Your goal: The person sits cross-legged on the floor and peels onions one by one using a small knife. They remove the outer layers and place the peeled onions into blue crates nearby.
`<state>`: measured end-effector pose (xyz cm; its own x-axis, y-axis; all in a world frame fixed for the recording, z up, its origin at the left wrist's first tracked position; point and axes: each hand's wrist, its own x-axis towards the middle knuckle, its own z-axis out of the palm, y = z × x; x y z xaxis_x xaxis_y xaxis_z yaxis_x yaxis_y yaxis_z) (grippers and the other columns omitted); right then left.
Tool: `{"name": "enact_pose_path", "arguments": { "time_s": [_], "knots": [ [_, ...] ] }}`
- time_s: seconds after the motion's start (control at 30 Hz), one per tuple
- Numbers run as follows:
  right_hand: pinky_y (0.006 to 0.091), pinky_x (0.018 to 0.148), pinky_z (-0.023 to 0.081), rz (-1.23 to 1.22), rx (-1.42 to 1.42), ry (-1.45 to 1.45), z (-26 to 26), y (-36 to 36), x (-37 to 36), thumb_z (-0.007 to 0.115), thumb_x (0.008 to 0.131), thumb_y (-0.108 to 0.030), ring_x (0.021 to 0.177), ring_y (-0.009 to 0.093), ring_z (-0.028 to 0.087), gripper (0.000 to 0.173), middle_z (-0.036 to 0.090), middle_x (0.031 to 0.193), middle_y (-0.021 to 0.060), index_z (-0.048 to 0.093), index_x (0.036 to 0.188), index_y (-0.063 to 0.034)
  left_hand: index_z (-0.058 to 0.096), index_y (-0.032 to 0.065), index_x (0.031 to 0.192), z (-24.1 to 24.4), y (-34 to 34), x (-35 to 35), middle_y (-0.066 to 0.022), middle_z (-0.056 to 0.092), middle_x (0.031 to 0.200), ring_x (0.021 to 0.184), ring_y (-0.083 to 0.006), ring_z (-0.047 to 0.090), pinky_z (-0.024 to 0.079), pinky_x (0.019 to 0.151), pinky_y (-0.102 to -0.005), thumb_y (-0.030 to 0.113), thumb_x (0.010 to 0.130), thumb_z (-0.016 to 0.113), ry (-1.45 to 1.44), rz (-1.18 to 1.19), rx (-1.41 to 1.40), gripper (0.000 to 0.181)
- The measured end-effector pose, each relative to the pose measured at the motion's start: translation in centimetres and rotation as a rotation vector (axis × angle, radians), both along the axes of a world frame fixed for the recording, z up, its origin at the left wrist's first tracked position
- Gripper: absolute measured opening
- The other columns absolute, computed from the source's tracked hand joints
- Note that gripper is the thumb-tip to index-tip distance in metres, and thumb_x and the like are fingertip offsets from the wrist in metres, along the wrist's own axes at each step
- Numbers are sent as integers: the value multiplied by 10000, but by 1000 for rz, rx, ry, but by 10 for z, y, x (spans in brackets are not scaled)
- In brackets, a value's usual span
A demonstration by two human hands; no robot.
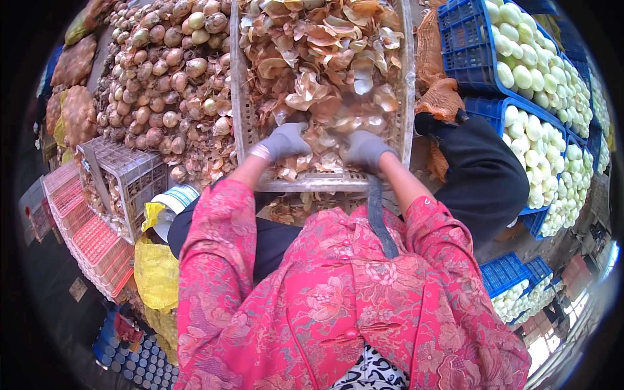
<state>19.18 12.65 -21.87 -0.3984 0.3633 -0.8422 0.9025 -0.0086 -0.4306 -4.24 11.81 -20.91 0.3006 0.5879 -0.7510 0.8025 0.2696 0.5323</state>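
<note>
Before me stands a worn, pale plastic crate heaped with dry onion skins. Both my hands wear grey gloves and reach in over its near side. My left hand is at the near left, its fingers among the skins and its thumb turned inward. Opposite it, slightly blurred, my right hand touches the skins at the near right. Loose skins lie between the two hands, and whether either hand grips any is hard to see. A dark grey strip hangs from the crate's near edge towards my lap.
Unpeeled onions are piled to the left. Blue crates of peeled onions stand stacked at right. Nearer left are a grey crate, a white bucket, pink crates and a yellow mesh sack. An orange mesh sack lies right.
</note>
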Motion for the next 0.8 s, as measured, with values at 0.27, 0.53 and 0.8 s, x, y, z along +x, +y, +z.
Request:
{"name": "enact_pose_path", "arguments": {
  "time_s": [0.27, 0.53, 0.8],
  "knots": [
    [232, 400, 356, -1061, -693, 890, 39, -12, 12, 586, 875, -272, 433, 95, 451, 357, 543, 619, 16, 620, 1078, 19, 665, 29, 1010, -3, 4, -26, -82, 692, 905, 797, -159, 613, 494, 746, -301, 275, 696, 779, -345, 115, -149, 415],
    [234, 377, 352, -1258, -758, 1071, 66, -9, 8, 612, 879, -305, 394, 105, 432, 360, 539, 602, 15, 599, 1093, -16, 672, 94, 1028, -3, -13, 34, -139, 674, 998, 944, -310, 641, 511, 832, -363, 330, 656, 744, 189, -153, 23, 447],
    [250, 471, 440, -791, 78, 520, 53, -5, 7, 687, 782, -207, 516, 101, 536, 277, 620, 708, 40, 654, 949, 11, 626, 7, 1134, 46, 0, -28, -54, 657, 1076, 987, -115, 613, 500, 860, -258, 183, 953, 546, -810, 865, -352, 265]
  ]
}}
